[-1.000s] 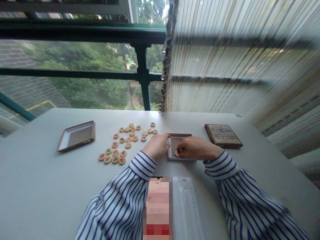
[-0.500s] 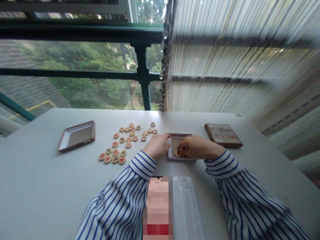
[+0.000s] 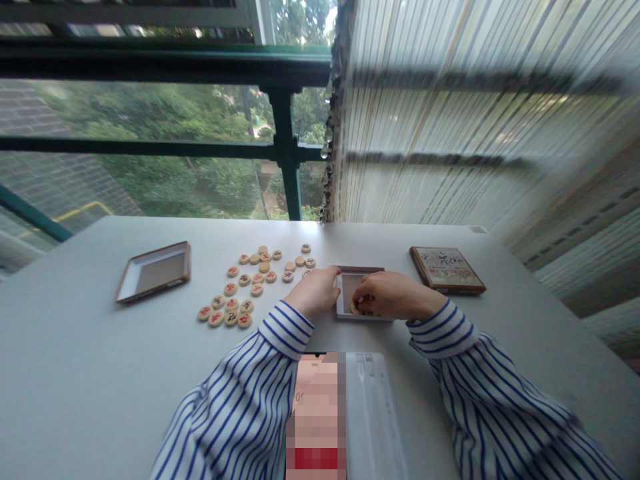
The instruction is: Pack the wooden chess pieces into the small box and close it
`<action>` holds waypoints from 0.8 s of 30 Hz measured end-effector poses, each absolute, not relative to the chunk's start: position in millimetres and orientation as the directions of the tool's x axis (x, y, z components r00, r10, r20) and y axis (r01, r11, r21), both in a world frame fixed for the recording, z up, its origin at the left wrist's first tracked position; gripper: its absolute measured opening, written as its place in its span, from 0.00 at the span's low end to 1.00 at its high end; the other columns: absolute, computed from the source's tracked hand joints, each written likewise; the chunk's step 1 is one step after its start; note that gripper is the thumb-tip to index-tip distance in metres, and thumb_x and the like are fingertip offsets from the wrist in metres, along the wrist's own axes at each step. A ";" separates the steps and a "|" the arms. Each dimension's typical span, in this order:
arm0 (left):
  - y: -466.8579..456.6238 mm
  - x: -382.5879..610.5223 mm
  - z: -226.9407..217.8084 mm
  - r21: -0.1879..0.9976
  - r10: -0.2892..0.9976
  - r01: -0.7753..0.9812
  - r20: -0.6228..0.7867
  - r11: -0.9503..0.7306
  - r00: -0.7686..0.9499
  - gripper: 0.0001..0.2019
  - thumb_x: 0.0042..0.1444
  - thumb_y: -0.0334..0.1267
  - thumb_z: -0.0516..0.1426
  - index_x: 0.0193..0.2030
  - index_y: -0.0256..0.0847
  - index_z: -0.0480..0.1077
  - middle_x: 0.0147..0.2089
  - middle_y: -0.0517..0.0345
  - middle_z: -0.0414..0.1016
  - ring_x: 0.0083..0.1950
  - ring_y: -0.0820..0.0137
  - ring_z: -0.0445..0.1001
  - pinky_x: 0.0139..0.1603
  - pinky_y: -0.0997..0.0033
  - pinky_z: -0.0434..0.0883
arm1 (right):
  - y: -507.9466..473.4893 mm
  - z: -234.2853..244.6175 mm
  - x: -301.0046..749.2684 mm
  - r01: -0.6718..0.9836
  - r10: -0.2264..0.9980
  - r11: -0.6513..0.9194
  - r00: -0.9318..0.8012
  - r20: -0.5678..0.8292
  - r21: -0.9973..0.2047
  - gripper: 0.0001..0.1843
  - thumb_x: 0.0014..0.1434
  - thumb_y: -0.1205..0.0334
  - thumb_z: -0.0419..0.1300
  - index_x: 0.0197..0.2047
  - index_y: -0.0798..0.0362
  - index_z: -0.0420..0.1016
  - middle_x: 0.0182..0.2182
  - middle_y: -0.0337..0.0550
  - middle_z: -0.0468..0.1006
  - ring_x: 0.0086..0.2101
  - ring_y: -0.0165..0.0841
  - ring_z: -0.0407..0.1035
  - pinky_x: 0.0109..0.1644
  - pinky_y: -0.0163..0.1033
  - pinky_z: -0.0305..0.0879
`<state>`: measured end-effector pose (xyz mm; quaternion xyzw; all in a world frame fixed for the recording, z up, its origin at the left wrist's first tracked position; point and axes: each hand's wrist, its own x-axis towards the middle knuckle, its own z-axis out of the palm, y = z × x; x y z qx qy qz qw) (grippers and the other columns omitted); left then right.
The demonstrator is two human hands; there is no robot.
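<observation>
My left hand point(image 3: 315, 291) grips the left side of a shallow open box point(image 3: 349, 285), thumb and fingers closed about its wall. Inside that box, my right hand point(image 3: 395, 295) reaches in from the right with bent fingertips on a round wooden Chinese chess piece point(image 3: 355, 308) near the front wall. A few more pieces lie partly hidden under the right fingers. Left of the box, several loose Chinese chess pieces point(image 3: 257, 278) with red or black characters are spread on the white table point(image 3: 125, 373); some show blank faces.
An upturned box lid or tray point(image 3: 159, 272) lies at the far left. At the right is a flat printed box point(image 3: 447, 269). Close to me are a phone point(image 3: 306, 387) and a clear plastic case point(image 3: 375, 413). A string curtain point(image 3: 425, 120) and railing point(image 3: 285, 127) stand behind the table.
My right hand has shifted slightly left inside the box, its fingertips now covering more of the chess piece. My left hand stays on the box wall.
</observation>
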<state>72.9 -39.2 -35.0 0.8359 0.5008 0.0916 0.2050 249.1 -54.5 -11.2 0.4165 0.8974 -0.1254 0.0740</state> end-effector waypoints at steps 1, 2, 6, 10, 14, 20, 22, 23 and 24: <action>-39.3 72.9 -34.8 0.437 0.876 0.801 -0.058 -0.410 0.479 0.19 0.52 0.35 0.51 0.52 0.37 0.62 0.38 0.50 0.76 0.40 0.66 0.74 0.38 0.73 0.66 | -54.6 -11.2 249.0 0.769 0.731 0.618 -0.639 -0.239 -0.166 0.13 0.51 0.63 0.53 0.35 0.46 0.77 0.32 0.40 0.78 0.32 0.32 0.69 0.33 0.33 0.56; -39.4 73.0 -34.5 0.440 0.877 0.802 -0.062 -0.404 0.476 0.19 0.52 0.35 0.51 0.52 0.37 0.62 0.38 0.50 0.76 0.40 0.66 0.74 0.38 0.73 0.66 | -54.8 -11.1 248.9 0.771 0.733 0.614 -0.636 -0.240 -0.167 0.13 0.51 0.63 0.53 0.35 0.46 0.77 0.32 0.40 0.78 0.32 0.32 0.69 0.33 0.33 0.56; -39.6 72.7 -34.2 0.446 0.877 0.799 -0.060 -0.404 0.476 0.19 0.52 0.34 0.51 0.52 0.38 0.62 0.38 0.51 0.76 0.40 0.66 0.74 0.39 0.73 0.66 | -55.8 -9.8 248.1 0.775 0.739 0.611 -0.632 -0.233 -0.163 0.13 0.51 0.62 0.53 0.36 0.46 0.77 0.33 0.40 0.78 0.33 0.32 0.69 0.33 0.33 0.56; -38.9 72.4 -35.3 0.438 0.875 0.798 -0.050 -0.415 0.482 0.19 0.51 0.35 0.50 0.52 0.38 0.62 0.38 0.50 0.76 0.40 0.66 0.74 0.39 0.72 0.67 | -56.4 -9.8 248.0 0.775 0.739 0.611 -0.632 -0.233 -0.165 0.12 0.51 0.61 0.53 0.36 0.47 0.77 0.32 0.40 0.78 0.32 0.32 0.69 0.33 0.33 0.57; -38.4 72.8 -35.5 0.435 0.872 0.794 -0.043 -0.424 0.488 0.20 0.51 0.35 0.50 0.52 0.37 0.63 0.38 0.50 0.76 0.40 0.66 0.74 0.40 0.72 0.67 | -56.1 -11.6 248.4 0.764 0.733 0.623 -0.646 -0.214 -0.168 0.13 0.51 0.61 0.53 0.35 0.46 0.77 0.32 0.40 0.78 0.32 0.32 0.69 0.33 0.33 0.56; -38.7 72.7 -35.5 0.428 0.870 0.795 -0.040 -0.429 0.491 0.20 0.51 0.34 0.50 0.52 0.37 0.62 0.38 0.50 0.76 0.40 0.65 0.74 0.40 0.71 0.67 | -56.4 -11.3 247.6 0.754 0.721 0.635 -0.656 -0.223 -0.165 0.13 0.50 0.62 0.52 0.35 0.46 0.77 0.32 0.39 0.78 0.32 0.31 0.69 0.33 0.33 0.56; -38.7 72.4 -35.9 0.433 0.868 0.789 -0.030 -0.436 0.495 0.20 0.51 0.35 0.50 0.52 0.36 0.63 0.37 0.49 0.76 0.39 0.65 0.74 0.39 0.71 0.67 | -56.6 -11.1 247.5 0.750 0.718 0.640 -0.661 -0.218 -0.166 0.13 0.51 0.62 0.52 0.36 0.46 0.77 0.32 0.39 0.78 0.32 0.32 0.69 0.33 0.33 0.56; -38.6 72.2 -36.1 0.434 0.868 0.788 -0.027 -0.437 0.497 0.20 0.51 0.35 0.50 0.52 0.36 0.63 0.37 0.49 0.76 0.39 0.65 0.74 0.39 0.71 0.67 | -56.6 -11.1 247.5 0.749 0.717 0.641 -0.663 -0.216 -0.167 0.13 0.50 0.62 0.52 0.35 0.46 0.77 0.32 0.39 0.78 0.32 0.32 0.69 0.33 0.33 0.56; -38.5 72.2 -36.3 0.435 0.868 0.787 -0.026 -0.437 0.496 0.20 0.51 0.35 0.50 0.52 0.36 0.63 0.37 0.49 0.76 0.39 0.65 0.74 0.39 0.71 0.67 | -56.6 -11.3 247.7 0.747 0.716 0.643 -0.665 -0.215 -0.168 0.13 0.51 0.62 0.52 0.35 0.46 0.77 0.32 0.39 0.78 0.32 0.32 0.69 0.33 0.33 0.56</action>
